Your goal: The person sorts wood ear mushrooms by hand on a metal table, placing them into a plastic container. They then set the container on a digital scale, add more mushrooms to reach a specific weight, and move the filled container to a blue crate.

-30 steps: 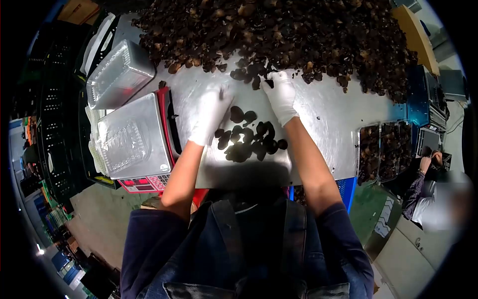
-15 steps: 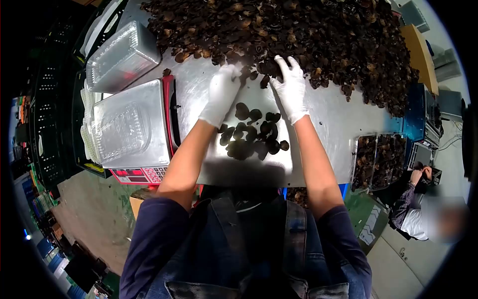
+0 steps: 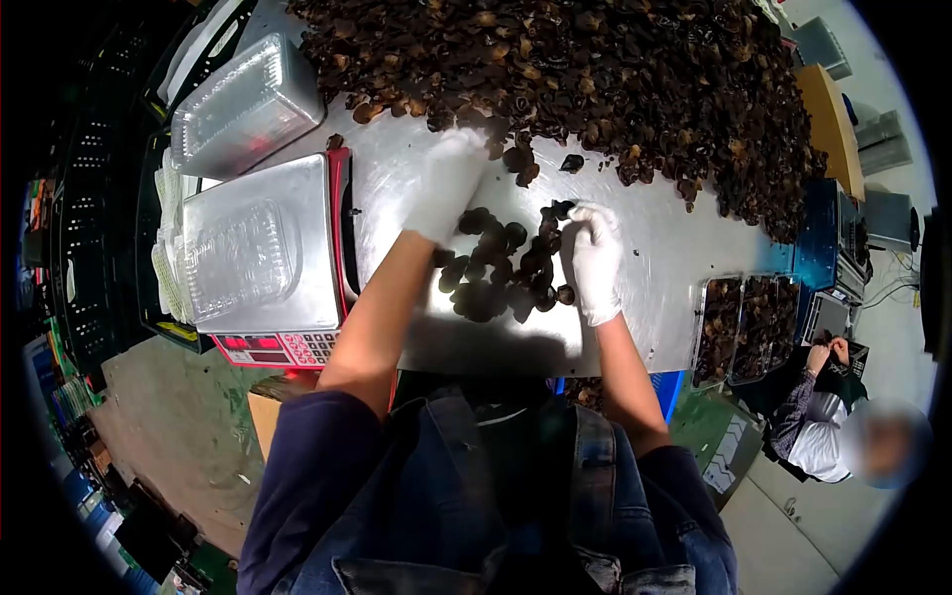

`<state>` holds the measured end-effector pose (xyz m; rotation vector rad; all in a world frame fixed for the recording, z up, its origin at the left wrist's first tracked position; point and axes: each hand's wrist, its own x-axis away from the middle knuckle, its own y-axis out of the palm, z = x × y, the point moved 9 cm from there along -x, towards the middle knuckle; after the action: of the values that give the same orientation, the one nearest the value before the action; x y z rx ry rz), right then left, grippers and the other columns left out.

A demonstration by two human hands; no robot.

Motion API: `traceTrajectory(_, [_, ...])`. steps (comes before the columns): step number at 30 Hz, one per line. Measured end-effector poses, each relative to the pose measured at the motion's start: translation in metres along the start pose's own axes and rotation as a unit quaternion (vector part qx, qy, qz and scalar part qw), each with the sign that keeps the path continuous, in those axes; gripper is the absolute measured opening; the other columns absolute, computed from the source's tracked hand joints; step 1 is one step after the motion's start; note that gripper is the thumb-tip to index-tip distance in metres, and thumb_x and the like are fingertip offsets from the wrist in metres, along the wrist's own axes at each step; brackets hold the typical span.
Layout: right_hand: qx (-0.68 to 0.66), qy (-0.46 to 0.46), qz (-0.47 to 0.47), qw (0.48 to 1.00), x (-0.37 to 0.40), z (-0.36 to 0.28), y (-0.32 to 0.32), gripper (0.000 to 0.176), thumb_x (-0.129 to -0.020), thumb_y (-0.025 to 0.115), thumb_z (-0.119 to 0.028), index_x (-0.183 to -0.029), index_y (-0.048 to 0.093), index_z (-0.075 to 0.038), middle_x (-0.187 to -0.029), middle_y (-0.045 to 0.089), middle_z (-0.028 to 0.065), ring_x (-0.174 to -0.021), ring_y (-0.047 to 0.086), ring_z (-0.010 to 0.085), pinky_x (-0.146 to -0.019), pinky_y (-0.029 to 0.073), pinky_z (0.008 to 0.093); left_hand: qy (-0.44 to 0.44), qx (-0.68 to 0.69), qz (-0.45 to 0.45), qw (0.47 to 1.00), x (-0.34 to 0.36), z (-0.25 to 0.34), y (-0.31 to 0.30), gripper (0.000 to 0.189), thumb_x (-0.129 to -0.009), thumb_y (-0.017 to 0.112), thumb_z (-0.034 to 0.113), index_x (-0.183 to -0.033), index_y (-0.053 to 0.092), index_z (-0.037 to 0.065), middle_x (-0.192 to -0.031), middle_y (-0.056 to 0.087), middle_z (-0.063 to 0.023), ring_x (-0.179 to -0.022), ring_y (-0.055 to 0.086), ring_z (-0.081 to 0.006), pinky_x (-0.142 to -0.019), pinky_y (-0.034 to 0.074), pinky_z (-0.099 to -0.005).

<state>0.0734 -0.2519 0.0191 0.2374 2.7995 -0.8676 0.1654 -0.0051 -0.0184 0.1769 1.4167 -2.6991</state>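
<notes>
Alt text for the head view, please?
On a metal table, the gloved left hand, blurred, hovers at the edge of the big heap of dark mushrooms; the gloved right hand touches a small cluster nearer. A scale bearing a clear tray sits left; filled trays right.

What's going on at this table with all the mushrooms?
A person in white gloves handles dark mushrooms on a steel table. The left hand is at the edge of the big heap; the right hand touches a small separate group. A clear tray sits on the scale; filled trays stand right.
</notes>
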Motion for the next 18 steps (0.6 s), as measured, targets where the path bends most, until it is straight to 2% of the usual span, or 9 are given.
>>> traceTrajectory(2, [0.067, -0.032, 0.032, 0.997, -0.03, -0.017, -0.003, 0.021, -0.083, 0.062, 0.0, -0.103, 0.067, -0.006, -0.105, 0.063, 0.0122, -0.105, 0.059, 0.0276, -0.092, 0.048, 0.0382, -0.065, -0.022, -0.026, 0.997, -0.015, 0.014, 0.009, 0.028, -0.083, 0.069, 0.026, -0.094, 0.065, 0.001, -0.093, 0.068, -0.0159, -0.085, 0.067, -0.0311, -0.078, 0.053, -0.0373])
traceTrajectory(5, [0.154, 0.06, -0.012, 0.986, -0.06, 0.007, 0.023, 0.038, -0.086, 0.07, -0.019, -0.122, 0.061, -0.01, -0.109, 0.059, 0.0145, -0.101, 0.058, 0.0303, -0.089, 0.048, 0.0394, -0.129, -0.073, -0.057, 0.987, -0.028, 0.006, 0.022, 0.035, -0.083, 0.068, 0.034, -0.095, 0.065, 0.001, -0.095, 0.068, -0.0172, -0.09, 0.067, -0.033, -0.08, 0.053, -0.0405])
traceTrajectory(8, [0.18, 0.032, -0.121, 0.976, -0.055, 0.014, 0.04, 0.028, -0.086, 0.069, -0.019, -0.112, 0.067, -0.01, -0.102, 0.062, 0.0132, -0.097, 0.061, 0.0291, -0.084, 0.049, 0.0387, -0.072, -0.063, -0.032, 0.995, -0.019, 0.008, 0.014, 0.033, -0.083, 0.067, 0.034, -0.092, 0.066, 0.003, -0.096, 0.068, -0.0187, -0.089, 0.066, -0.0357, -0.079, 0.053, -0.0444])
traceTrajectory(9, [0.141, 0.032, -0.127, 0.981, -0.049, 0.0, 0.037, 0.025, -0.086, 0.068, -0.016, -0.108, 0.07, -0.005, -0.096, 0.061, 0.0148, -0.086, 0.061, 0.0221, -0.079, 0.05, 0.034, -0.065, -0.028, -0.083, 0.994, -0.012, 0.012, 0.009, 0.026, -0.081, 0.068, 0.028, -0.089, 0.066, 0.003, -0.094, 0.068, -0.018, -0.087, 0.067, -0.033, -0.078, 0.053, -0.0421])
traceTrajectory(10, [0.049, 0.184, -0.225, 0.956, -0.027, -0.003, 0.037, 0.021, -0.085, 0.068, -0.012, -0.105, 0.071, -0.004, -0.098, 0.063, 0.0136, -0.086, 0.061, 0.0204, -0.08, 0.049, 0.0308, -0.057, 0.008, -0.133, 0.989, -0.003, 0.015, 0.006, 0.02, -0.08, 0.07, 0.022, -0.087, 0.066, 0.003, -0.092, 0.068, -0.0172, -0.084, 0.067, -0.0304, -0.076, 0.054, -0.0397])
traceTrajectory(12, [0.063, -0.032, -0.153, 0.986, -0.002, -0.015, 0.033, 0.023, -0.084, 0.07, -0.006, -0.107, 0.069, -0.004, -0.096, 0.062, 0.0082, -0.085, 0.059, 0.0168, -0.078, 0.048, 0.0283, -0.042, 0.099, -0.17, 0.98, 0.014, 0.008, 0.0, 0.019, -0.079, 0.066, 0.02, -0.088, 0.069, 0.004, -0.086, 0.069, -0.0126, -0.084, 0.067, -0.0317, -0.077, 0.054, -0.0402])
traceTrajectory(14, [0.009, 0.035, -0.123, 0.992, 0.009, -0.007, 0.023, 0.024, -0.085, 0.07, -0.004, -0.109, 0.069, -0.004, -0.096, 0.061, 0.0056, -0.086, 0.059, 0.015, -0.078, 0.048, 0.0271, -0.062, 0.232, -0.307, 0.921, 0.036, -0.002, 0.021, 0.019, -0.081, 0.066, 0.023, -0.09, 0.07, 0.006, -0.083, 0.069, -0.0111, -0.084, 0.068, -0.0263, -0.078, 0.054, -0.0392])
traceTrajectory(16, [-0.041, 0.14, -0.056, 0.988, 0.012, 0.014, 0.009, 0.024, -0.089, 0.069, -0.005, -0.113, 0.066, -0.002, -0.094, 0.055, 0.0007, -0.084, 0.057, 0.0102, -0.077, 0.047, 0.0243, -0.08, 0.259, -0.29, 0.918, 0.031, 0.008, 0.024, 0.02, -0.084, 0.065, 0.024, -0.089, 0.069, 0.005, -0.083, 0.069, -0.0104, -0.084, 0.068, -0.0206, -0.077, 0.054, -0.0355])
traceTrajectory(18, [-0.129, 0.167, 0.001, 0.978, -0.001, 0.025, 0.013, 0.022, -0.092, 0.066, -0.008, -0.112, 0.065, 0.0, -0.094, 0.055, 0.0018, -0.08, 0.054, 0.0097, -0.076, 0.047, 0.0245, -0.086, 0.136, -0.15, 0.976, 0.004, 0.014, 0.019, 0.026, -0.083, 0.066, 0.032, -0.086, 0.064, 0.006, -0.087, 0.068, -0.0103, -0.084, 0.066, -0.0229, -0.077, 0.051, -0.0363])
